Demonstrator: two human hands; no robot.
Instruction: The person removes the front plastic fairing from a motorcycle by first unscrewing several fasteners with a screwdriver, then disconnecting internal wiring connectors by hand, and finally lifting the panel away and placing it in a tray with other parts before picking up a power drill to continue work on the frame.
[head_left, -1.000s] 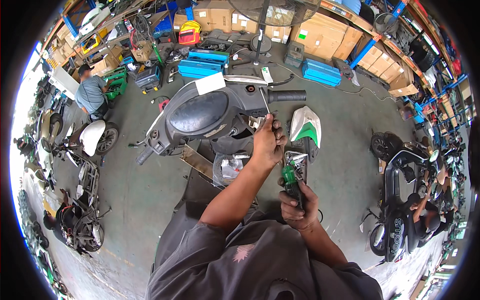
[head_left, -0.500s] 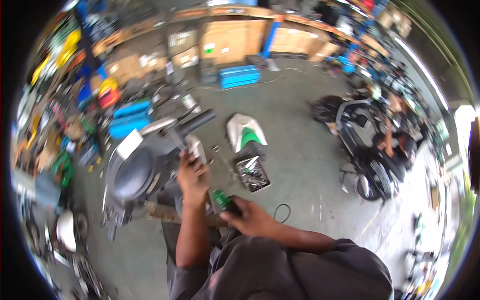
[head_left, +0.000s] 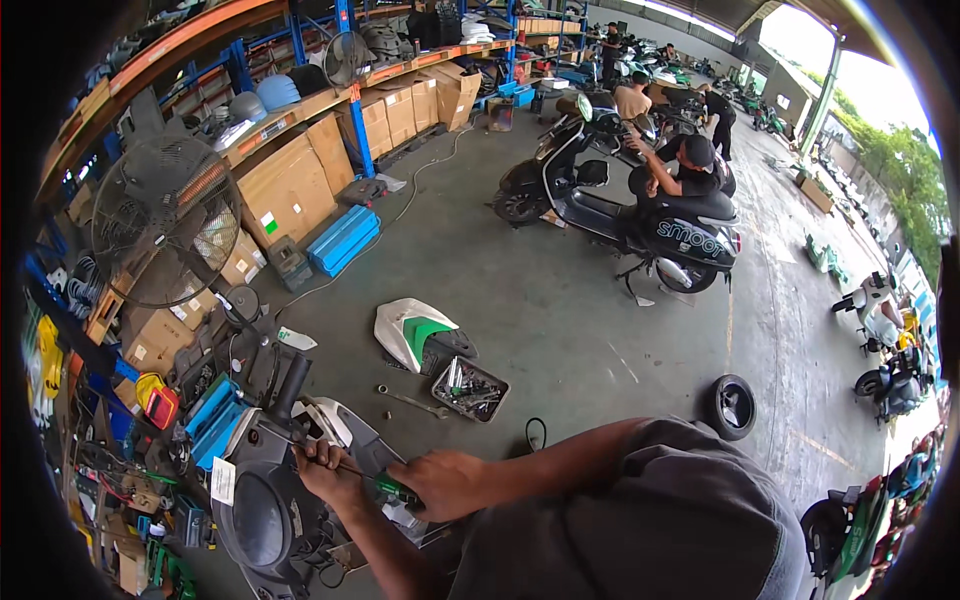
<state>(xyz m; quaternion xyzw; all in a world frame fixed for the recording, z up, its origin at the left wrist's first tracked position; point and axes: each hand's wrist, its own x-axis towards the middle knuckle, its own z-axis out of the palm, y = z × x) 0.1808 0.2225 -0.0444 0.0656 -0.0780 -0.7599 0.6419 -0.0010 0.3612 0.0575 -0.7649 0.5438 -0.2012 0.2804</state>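
- Right hand point(head_left: 448, 482) clenched around the green handle of a screwdriver point(head_left: 385, 486), shaft pointing left toward the scooter
- Left hand point(head_left: 325, 470) closed on the screwdriver shaft near its tip, resting against the grey scooter front point(head_left: 262, 500) at the lower left
- Scooter handlebar grip point(head_left: 292, 385) sticking up just above the left hand
- White and green body panel point(head_left: 415, 335) lying on the concrete floor point(head_left: 560, 320), above the hands
- Small tray of tools point(head_left: 470, 388) just beside that panel, a wrench point(head_left: 412, 402) left of it
- Loose black wheel point(head_left: 732, 405) on the floor to the right
- Dark scooter point(head_left: 640, 220) further back, with another person point(head_left: 685, 170) bent over it
- Standing fan point(head_left: 165, 220) and cardboard boxes point(head_left: 290, 190) along the shelves at the left
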